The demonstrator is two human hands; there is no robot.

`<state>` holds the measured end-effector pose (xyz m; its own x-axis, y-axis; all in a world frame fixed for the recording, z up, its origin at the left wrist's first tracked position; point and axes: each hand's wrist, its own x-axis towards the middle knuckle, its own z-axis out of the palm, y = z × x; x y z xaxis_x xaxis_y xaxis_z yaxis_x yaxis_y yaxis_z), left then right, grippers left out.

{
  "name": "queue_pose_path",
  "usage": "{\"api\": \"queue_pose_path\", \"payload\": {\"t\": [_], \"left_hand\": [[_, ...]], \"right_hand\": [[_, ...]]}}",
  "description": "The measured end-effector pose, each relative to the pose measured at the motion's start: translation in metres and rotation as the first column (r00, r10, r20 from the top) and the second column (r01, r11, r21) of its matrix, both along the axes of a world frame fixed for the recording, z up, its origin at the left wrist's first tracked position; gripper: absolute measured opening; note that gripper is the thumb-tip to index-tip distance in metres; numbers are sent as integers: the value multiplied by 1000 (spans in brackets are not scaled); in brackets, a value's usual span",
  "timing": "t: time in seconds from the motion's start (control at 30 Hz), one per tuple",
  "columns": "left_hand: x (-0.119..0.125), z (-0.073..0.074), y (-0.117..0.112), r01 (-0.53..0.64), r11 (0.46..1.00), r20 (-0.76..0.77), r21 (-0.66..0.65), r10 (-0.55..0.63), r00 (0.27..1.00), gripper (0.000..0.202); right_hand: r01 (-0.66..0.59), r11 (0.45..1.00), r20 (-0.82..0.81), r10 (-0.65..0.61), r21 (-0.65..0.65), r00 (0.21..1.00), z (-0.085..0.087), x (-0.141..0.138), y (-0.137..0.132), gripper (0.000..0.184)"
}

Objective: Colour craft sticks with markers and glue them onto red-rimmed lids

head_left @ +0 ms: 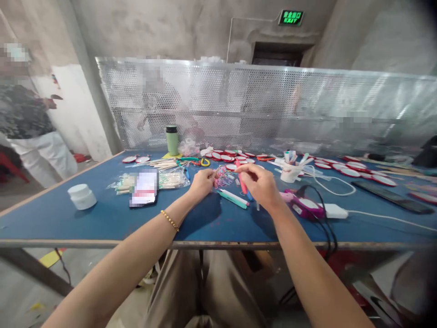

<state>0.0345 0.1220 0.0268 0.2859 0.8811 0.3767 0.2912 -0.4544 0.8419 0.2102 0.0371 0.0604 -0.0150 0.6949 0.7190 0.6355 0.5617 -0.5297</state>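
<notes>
Toward the near side of the blue desk [102, 223], a teal pen [235, 202] lies between the person's two hands. The left hand [204, 181] is at a tangle of coloured strings [225, 176]; I can't tell whether its grip is closed on any. The right hand [261, 183] has its fingers at a pink pen [243, 186] just beside the strings, its grip equally unclear to me. Farther back stand a green bottle [172, 142] and a perforated metal screen [211, 100].

Grey concrete wall [164, 32], lit green exit sign [291, 17] above a dark opening [278, 57], perforated metal screen [218, 100] along the far edge of a blue tabletop [112, 223], pillar [77, 100] with white-painted lower part, grey floor [20, 287].
</notes>
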Motion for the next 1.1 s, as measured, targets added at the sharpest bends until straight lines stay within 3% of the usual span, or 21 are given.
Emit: {"api": "queue_pose_path", "payload": {"t": [0.07,0.17,0.3,0.47,0.6,0.7,0.83,1.1], "left_hand": [[1,-1,1,-7,1000,7,4,7,1000,21],[1,-2,2,-13,1000,21,10,13,1000,23],[2,-2,2,0,1000,22,2,0,1000,22],[4,0,-5,106,994,26,9,-107,994,20],[5,2,-8,139,990,50,20,-139,989,26],[6,2,-9,148,988,70,32,-150,986,30],[8,2,-14,178,983,95,38,-181,979,33],[7,14,-26,241,970,176,-6,-236,956,35]], "right_hand": [[-156,987,-207,146,-33,967,-5,-4,-17,17],[-413,909,-456,345,-57,821,-18,-13,-37,21],[-513,858,-598,413,4,687,-23,-21,-35,33],[-431,900,-680,356,64,641,-11,-23,-23,32],[-229,971,-736,208,73,645,-17,-20,-25,24],[-128,990,-799,119,53,590,-21,-17,-26,24],[-132,990,-824,108,40,557,-21,-16,-26,16],[-92,995,-766,85,34,637,-22,-17,-31,15]]}}
